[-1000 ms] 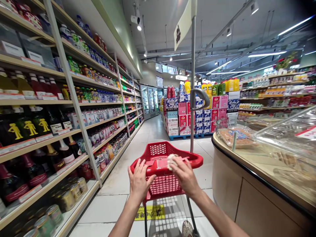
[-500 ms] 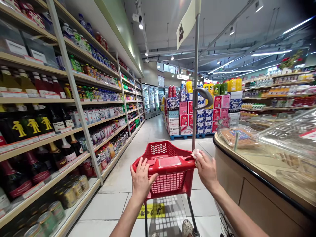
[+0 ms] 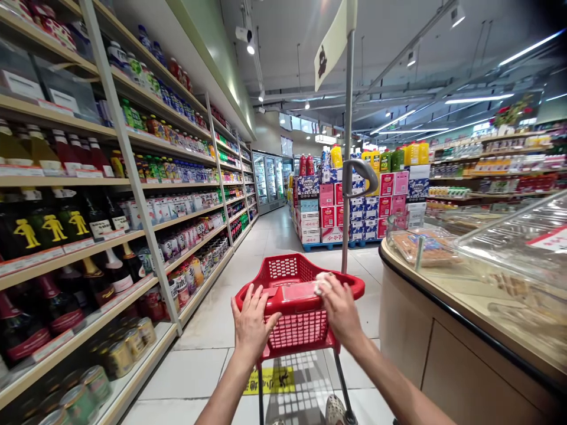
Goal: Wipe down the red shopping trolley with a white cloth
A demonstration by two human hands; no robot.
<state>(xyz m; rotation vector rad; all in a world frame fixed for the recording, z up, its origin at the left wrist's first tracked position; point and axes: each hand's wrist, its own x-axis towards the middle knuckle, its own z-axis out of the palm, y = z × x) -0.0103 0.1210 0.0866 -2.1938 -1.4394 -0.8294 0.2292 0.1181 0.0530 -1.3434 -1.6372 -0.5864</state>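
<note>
Right hand [image 3: 340, 307] has a white wad [image 3: 323, 283] in its grip, lower centre, on the red shopping-cart handle [image 3: 301, 302]; left hand [image 3: 252, 323] just rests there, grip loose

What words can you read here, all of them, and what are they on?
"小心地", upside down on the yellow floor sticker; the rest and its smaller letters aren't clear.
Too small or blurred: the labels on the dark bottles, the price tags, the stacked boxes and the red-and-white sign.
Red cart: nothing I can read.
</note>
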